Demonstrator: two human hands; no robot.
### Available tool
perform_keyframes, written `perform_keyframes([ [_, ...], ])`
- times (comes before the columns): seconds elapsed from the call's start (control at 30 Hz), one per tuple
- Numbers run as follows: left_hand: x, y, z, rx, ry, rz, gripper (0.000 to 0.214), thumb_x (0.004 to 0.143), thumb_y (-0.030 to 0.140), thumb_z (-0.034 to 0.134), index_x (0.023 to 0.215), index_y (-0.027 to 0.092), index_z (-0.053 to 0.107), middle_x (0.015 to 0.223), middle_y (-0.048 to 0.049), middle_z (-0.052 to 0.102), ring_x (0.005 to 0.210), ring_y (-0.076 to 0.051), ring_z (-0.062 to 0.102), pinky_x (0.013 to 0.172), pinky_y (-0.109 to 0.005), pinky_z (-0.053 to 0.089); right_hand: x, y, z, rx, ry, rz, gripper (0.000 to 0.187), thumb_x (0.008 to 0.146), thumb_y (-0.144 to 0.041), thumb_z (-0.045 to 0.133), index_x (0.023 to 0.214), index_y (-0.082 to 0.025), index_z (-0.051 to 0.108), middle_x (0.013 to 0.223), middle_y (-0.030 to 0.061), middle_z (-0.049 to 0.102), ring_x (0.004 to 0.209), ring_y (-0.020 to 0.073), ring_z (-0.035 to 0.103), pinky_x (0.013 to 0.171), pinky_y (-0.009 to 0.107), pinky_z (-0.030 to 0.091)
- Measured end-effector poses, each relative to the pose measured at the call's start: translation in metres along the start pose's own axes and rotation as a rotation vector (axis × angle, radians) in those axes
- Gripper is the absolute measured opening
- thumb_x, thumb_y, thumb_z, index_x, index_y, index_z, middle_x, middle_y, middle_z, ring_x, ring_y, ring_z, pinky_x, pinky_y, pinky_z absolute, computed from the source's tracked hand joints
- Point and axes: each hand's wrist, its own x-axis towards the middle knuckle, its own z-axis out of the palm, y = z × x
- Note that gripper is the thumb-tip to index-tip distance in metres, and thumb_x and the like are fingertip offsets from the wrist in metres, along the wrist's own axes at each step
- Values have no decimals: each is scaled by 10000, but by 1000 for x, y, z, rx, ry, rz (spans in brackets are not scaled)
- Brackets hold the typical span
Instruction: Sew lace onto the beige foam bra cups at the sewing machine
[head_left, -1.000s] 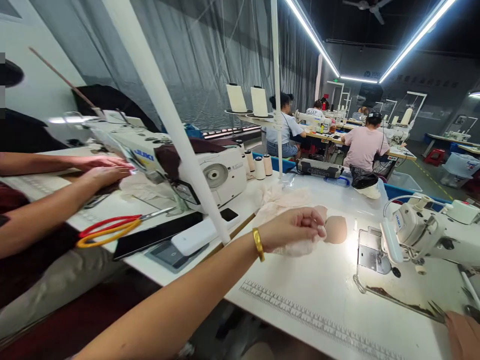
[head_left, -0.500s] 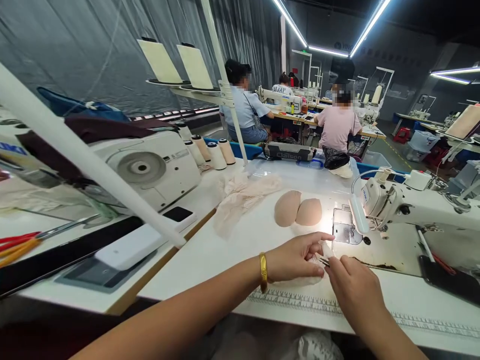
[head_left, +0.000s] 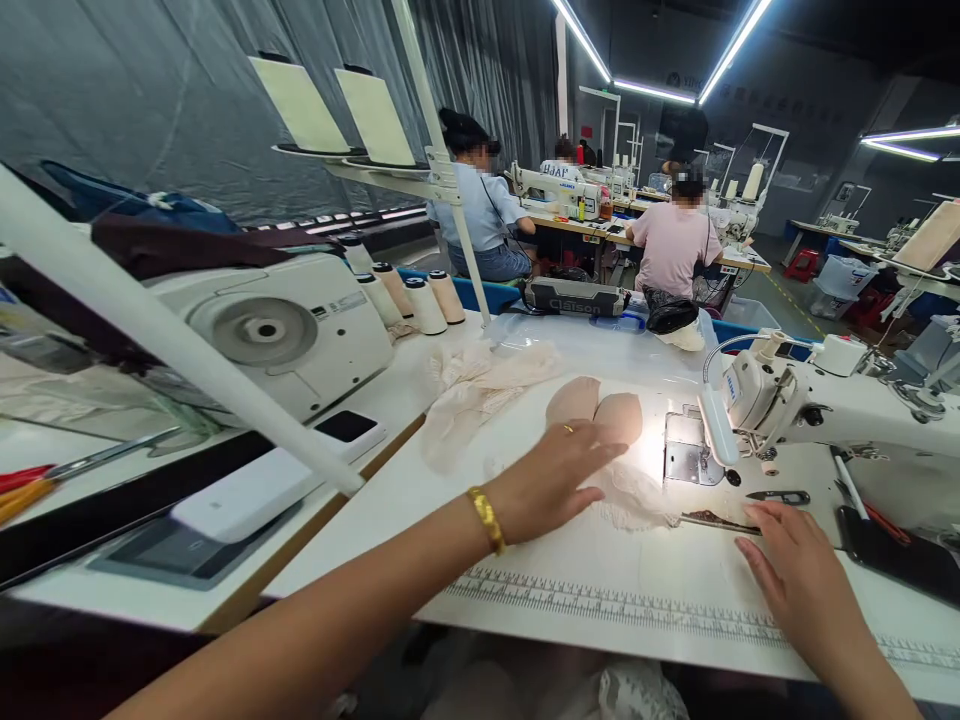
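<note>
My left hand (head_left: 555, 478), with a gold bangle at the wrist, reaches forward with its fingers stretched out. Its fingers overlap the near edge of two beige bra cups (head_left: 621, 412); whether they touch is unclear. A pale lace piece (head_left: 637, 500) lies flat just right of that hand. My right hand (head_left: 806, 560) is open with nothing in it, low over the table. Beyond its fingertips lie small dark thread snips (head_left: 780, 496), near the sewing machine's needle plate (head_left: 688, 462).
The sewing machine (head_left: 832, 395) stands at the right, a black phone (head_left: 900, 550) beside it. Sheer cream fabric (head_left: 480, 390) lies at the left. A printed ruler strip (head_left: 600, 605) runs along the front edge. A thread stand pole (head_left: 187, 340) crosses the left side.
My right hand has let go of the snips and moved right. My left hand has released the lace piece and moved up and left to the cups.
</note>
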Motion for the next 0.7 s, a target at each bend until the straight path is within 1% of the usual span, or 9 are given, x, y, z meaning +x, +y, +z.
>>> perform_keyframes([
  [0.1, 28, 11, 27, 48, -91, 74, 129, 960, 190, 588, 955, 202, 716, 956, -70, 738, 943, -255, 653, 917, -417, 454, 11, -33, 4, 260, -47, 0, 236, 1059, -333, 486, 1215, -236, 634, 1113, 109, 680, 1047, 273, 643, 896, 424, 546],
  [0.17, 42, 17, 23, 72, -7, 100, 236, 1003, 215, 535, 831, 193, 695, 804, -45, 699, 822, -222, 618, 858, -389, 438, 15, -44, 5, 366, -75, 18, 206, 1062, -306, 480, 1178, -250, 641, 1094, 95, 674, 1023, 257, 646, 878, 404, 553],
  [0.27, 41, 30, 1, 88, 223, 173, 226, 1033, 240, 501, 941, 226, 707, 841, -33, 700, 825, -202, 588, 887, -381, 427, 15, -41, 5, 468, -124, 76, 210, 1068, -311, 465, 1148, -265, 653, 1088, 83, 672, 1024, 245, 653, 871, 386, 559],
  [0.33, 27, 41, -8, 102, 262, 238, 219, 1032, 200, 492, 998, 249, 702, 842, -25, 702, 823, -194, 580, 903, -377, 428, 14, -33, 4, 517, -166, 134, 220, 1068, -334, 464, 1124, -271, 668, 1088, 74, 675, 1021, 238, 661, 856, 368, 566],
  [0.37, 18, 47, -9, 91, 214, 281, 198, 1032, 213, 509, 986, 247, 698, 828, -24, 700, 816, -195, 580, 899, -376, 432, 13, -29, 3, 538, -187, 159, 228, 1068, -344, 463, 1108, -271, 675, 1087, 72, 676, 1015, 236, 664, 847, 362, 567],
  [0.47, -12, 60, -4, -82, -64, 371, 206, 1006, 390, 622, 894, 228, 683, 781, -21, 698, 799, -197, 604, 888, -371, 450, 17, -22, 1, 579, -228, 205, 245, 1063, -357, 463, 1080, -267, 690, 1084, 73, 687, 1006, 238, 668, 847, 364, 561],
  [0.53, -26, 62, 1, -233, -162, 325, 219, 995, 423, 640, 914, 227, 692, 810, -22, 716, 809, -192, 627, 900, -363, 463, 24, -23, -1, 595, -249, 216, 252, 1062, -367, 462, 1090, -269, 693, 1090, 73, 696, 1006, 239, 667, 850, 365, 556],
  [0.57, -29, 60, 2, -279, -148, 266, 181, 1011, 381, 618, 957, 229, 699, 852, -29, 727, 830, -191, 637, 898, -356, 471, 29, -25, -2, 601, -262, 219, 255, 1061, -373, 463, 1095, -270, 693, 1093, 71, 699, 1006, 239, 665, 842, 362, 553],
  [0.7, -22, 45, 11, -247, 81, 37, 181, 1030, 243, 523, 1115, 227, 682, 1062, -72, 736, 1010, -228, 653, 903, -370, 511, 56, -40, 2, 606, -341, 215, 244, 1046, -379, 483, 1053, -257, 695, 1013, 53, 704, 949, 233, 653, 795, 355, 524],
])
